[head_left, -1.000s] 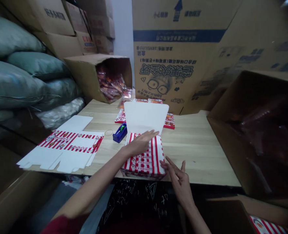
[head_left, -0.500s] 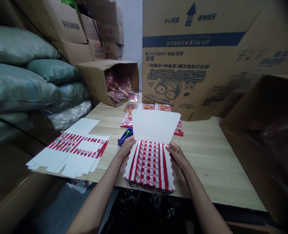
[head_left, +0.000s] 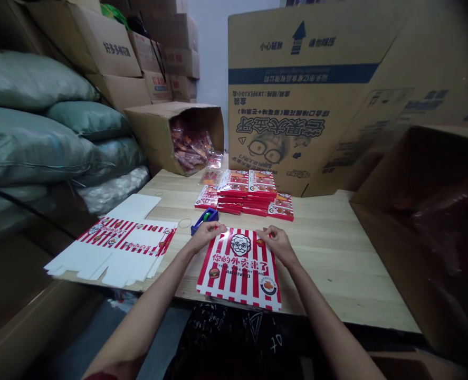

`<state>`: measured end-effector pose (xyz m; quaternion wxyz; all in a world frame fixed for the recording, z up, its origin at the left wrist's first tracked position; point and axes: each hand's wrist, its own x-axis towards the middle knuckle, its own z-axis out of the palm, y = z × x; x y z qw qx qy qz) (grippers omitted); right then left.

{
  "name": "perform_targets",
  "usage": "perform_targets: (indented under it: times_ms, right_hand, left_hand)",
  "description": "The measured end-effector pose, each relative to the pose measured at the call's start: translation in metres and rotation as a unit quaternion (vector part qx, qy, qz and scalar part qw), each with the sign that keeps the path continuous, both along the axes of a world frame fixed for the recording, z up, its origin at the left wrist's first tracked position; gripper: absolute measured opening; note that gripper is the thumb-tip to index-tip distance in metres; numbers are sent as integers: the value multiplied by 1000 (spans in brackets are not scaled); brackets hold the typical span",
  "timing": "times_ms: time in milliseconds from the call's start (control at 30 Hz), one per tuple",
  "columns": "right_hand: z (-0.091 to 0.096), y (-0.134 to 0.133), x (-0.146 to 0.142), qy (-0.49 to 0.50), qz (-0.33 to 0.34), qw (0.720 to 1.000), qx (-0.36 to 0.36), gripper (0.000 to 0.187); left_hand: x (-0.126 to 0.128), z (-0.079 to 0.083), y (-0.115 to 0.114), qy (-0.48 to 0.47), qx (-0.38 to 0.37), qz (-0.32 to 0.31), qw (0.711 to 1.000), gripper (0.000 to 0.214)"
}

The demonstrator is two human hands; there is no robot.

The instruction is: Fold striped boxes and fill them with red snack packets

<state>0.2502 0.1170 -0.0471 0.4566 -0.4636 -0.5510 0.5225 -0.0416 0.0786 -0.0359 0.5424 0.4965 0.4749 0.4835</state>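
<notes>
A red-and-white striped carton box (head_left: 239,269) stands at the table's near edge with its lid down. Printed on the lid are a bearded face, a burger and Chinese lettering. My left hand (head_left: 209,235) pinches the lid at its far left corner. At the far right corner, the bent fingers of my right hand (head_left: 276,244) grip the same lid edge. The small packs seen inside earlier are now hidden. Just beyond my left hand sits a blue tape dispenser (head_left: 204,218) with a green core.
Stacked red-and-white packs (head_left: 245,192) lie at the back of the table. Flat unfolded cartons (head_left: 115,240) are on the left. A tipped cardboard box (head_left: 154,126) holds wrapped sachets (head_left: 192,142). Large cardboard boxes (head_left: 281,111) and full sacks (head_left: 28,137) surround the table (head_left: 328,264).
The white lid flap, standing up before, has come down toward me over the packs in the box. Both hands have moved from the box's sides onto the lid's far corners.
</notes>
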Motion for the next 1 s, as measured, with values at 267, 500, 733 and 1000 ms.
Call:
perform_targets:
  times_ms: [267, 500, 733, 1000]
  right_hand:
    - [-12, 14, -20, 11, -4, 994, -108, 47]
    - [-15, 13, -7, 73, 50, 983, -161, 46]
    - [-11, 0, -2, 144, -4, 985, -97, 57]
    - [-56, -174, 51, 101, -228, 961, -119, 55]
  left_hand:
    - [10, -15, 22, -3, -55, 35, 998, 56]
    - [3, -19, 18, -1, -67, 15, 998, 56]
    - [11, -17, 19, 11, -42, 80, 996, 60]
    - [19, -23, -62, 47, 15, 359, 932, 35]
